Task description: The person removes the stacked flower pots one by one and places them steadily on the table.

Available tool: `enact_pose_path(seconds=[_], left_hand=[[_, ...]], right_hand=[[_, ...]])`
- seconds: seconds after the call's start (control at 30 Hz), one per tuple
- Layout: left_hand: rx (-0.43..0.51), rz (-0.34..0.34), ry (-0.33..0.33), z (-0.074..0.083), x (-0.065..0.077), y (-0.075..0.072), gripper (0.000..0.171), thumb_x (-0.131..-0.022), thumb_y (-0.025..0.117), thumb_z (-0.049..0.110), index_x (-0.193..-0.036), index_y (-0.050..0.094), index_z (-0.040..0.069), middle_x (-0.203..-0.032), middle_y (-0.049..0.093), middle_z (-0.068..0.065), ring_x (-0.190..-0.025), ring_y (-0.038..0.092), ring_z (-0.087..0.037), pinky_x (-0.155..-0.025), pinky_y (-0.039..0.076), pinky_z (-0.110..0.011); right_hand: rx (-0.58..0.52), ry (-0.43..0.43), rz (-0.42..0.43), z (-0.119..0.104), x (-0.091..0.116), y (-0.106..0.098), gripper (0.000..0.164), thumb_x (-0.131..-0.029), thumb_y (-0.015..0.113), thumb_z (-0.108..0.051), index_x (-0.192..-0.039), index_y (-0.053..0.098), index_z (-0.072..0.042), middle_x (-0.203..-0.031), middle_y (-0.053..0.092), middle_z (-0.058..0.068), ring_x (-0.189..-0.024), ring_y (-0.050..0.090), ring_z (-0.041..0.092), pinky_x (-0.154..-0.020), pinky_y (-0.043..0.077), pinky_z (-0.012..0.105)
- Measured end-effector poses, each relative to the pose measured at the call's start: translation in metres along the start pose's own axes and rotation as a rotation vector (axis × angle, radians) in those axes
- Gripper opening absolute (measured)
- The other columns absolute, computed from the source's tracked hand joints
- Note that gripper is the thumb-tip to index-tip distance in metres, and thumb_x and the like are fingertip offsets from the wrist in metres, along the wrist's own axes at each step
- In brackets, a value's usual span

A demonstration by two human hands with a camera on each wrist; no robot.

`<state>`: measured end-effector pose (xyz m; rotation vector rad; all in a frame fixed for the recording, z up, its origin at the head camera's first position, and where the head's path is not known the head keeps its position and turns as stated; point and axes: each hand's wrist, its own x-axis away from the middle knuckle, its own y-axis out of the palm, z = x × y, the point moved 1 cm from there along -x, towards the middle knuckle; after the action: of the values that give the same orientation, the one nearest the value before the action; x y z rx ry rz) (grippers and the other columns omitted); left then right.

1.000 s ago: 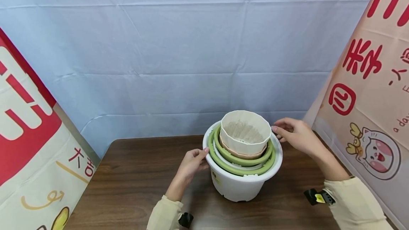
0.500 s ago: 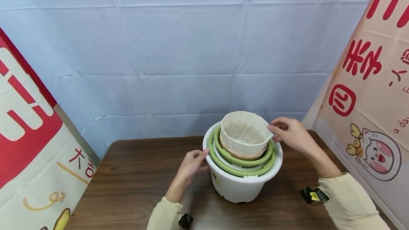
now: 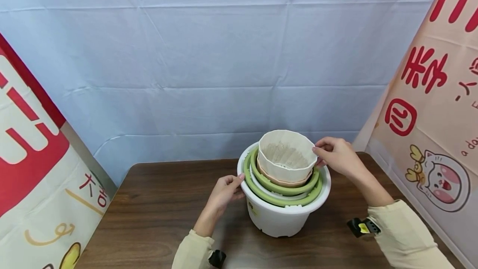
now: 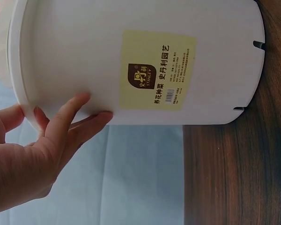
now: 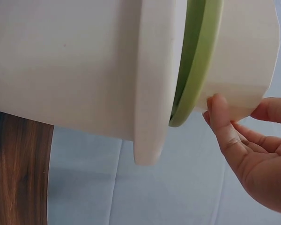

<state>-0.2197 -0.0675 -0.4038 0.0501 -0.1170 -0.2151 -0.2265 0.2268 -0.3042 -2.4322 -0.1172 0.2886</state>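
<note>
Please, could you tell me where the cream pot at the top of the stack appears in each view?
Head: the cream pot is right of centre, in the lower half.
Left wrist: only part shows, at the left edge, above the middle.
Right wrist: upper right, pinched by the right hand.
Shared landmark: the large white pot.

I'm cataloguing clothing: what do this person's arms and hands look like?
The left hand and right hand are gloveless; left sleeve and right sleeve are pale cream. Left device and right device are black, the latter with a yellow patch.
</note>
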Motion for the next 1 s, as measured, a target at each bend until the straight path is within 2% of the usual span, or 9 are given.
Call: enact_pose_path(seconds=[0.33, 0.67, 1.0], left_hand=[[0.003, -0.001, -0.005, 0.0005, -0.0005, 0.0003, 0.037, -0.095, 0.051, 0.028, -0.103, 0.056, -0.009, -0.092, 0.059, -0.009, -0.083, 0.06, -0.014, -0.079, 0.052, -0.039], [-0.004, -0.005, -0.003, -0.0017, -0.0017, -0.0009, 0.034, -0.095, 0.05, 0.023, -0.102, 0.056, -0.011, -0.091, 0.059, -0.01, -0.082, 0.06, -0.015, -0.078, 0.053, -0.039], [0.002, 0.007, -0.008, -0.0011, -0.0001, 0.0, 0.039, -0.093, 0.053, 0.029, -0.102, 0.057, -0.009, -0.091, 0.059, -0.009, -0.082, 0.061, -0.014, -0.078, 0.053, -0.036]], right_hand=[[0.029, -0.003, 0.04, -0.0019, -0.0005, 0.0017, 0.024, -0.092, 0.051, -0.01, -0.102, 0.058, 0.011, -0.074, 0.066, 0.011, -0.06, 0.065, 0.018, -0.069, 0.053, 0.039], [0.035, -0.016, 0.051, -0.0013, 0.0, 0.003, 0.022, -0.092, 0.05, -0.008, -0.101, 0.058, 0.011, -0.076, 0.066, 0.015, -0.059, 0.065, 0.019, -0.067, 0.054, 0.037], [0.037, -0.019, 0.049, -0.0015, 0.0004, 0.0036, 0.023, -0.092, 0.049, -0.007, -0.102, 0.058, 0.011, -0.076, 0.066, 0.015, -0.059, 0.065, 0.019, -0.068, 0.054, 0.04]])
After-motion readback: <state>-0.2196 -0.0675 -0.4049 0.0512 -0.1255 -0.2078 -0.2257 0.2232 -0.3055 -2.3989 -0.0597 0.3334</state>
